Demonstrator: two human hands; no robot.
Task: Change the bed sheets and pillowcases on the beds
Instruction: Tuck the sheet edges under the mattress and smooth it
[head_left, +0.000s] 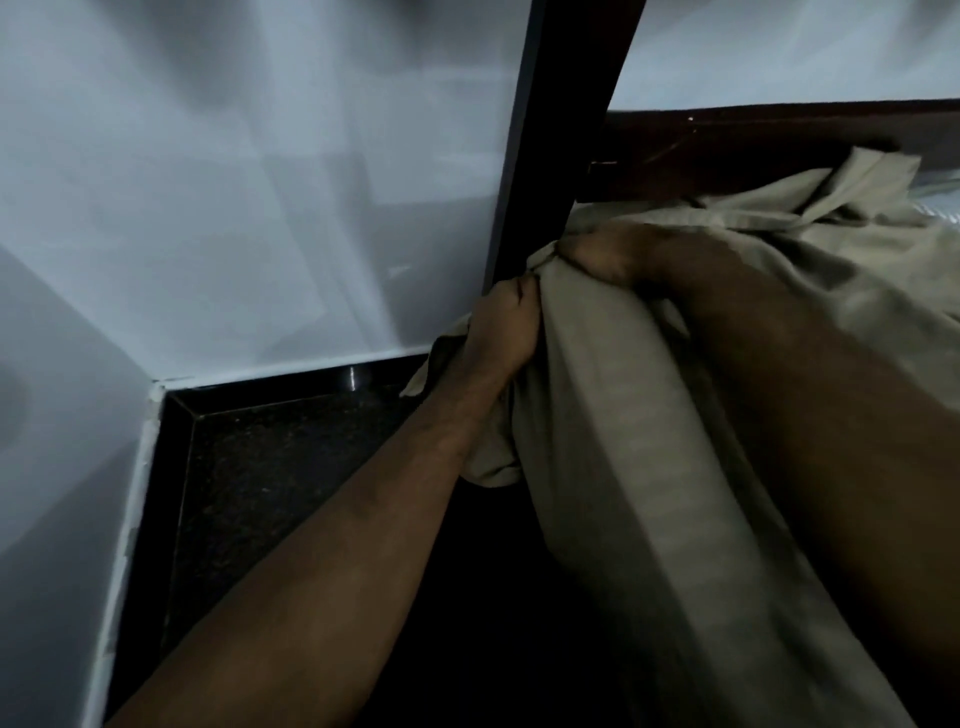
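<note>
A beige striped bed sheet (649, 415) covers the mattress corner at the head of the bed. My left hand (506, 332) grips a bunched fold of the sheet at the side of the corner, fingers curled into the cloth. My right hand (602, 254) grips the sheet on top of the same corner, close to the dark wooden headboard (753, 150). The two hands sit a short distance apart. More sheet lies crumpled (857, 197) further along the headboard.
A dark bedpost (550, 130) rises right behind the corner. White walls (234, 182) meet at the left, above a black skirting and dark speckled floor (270, 467). The gap between bed and wall is narrow.
</note>
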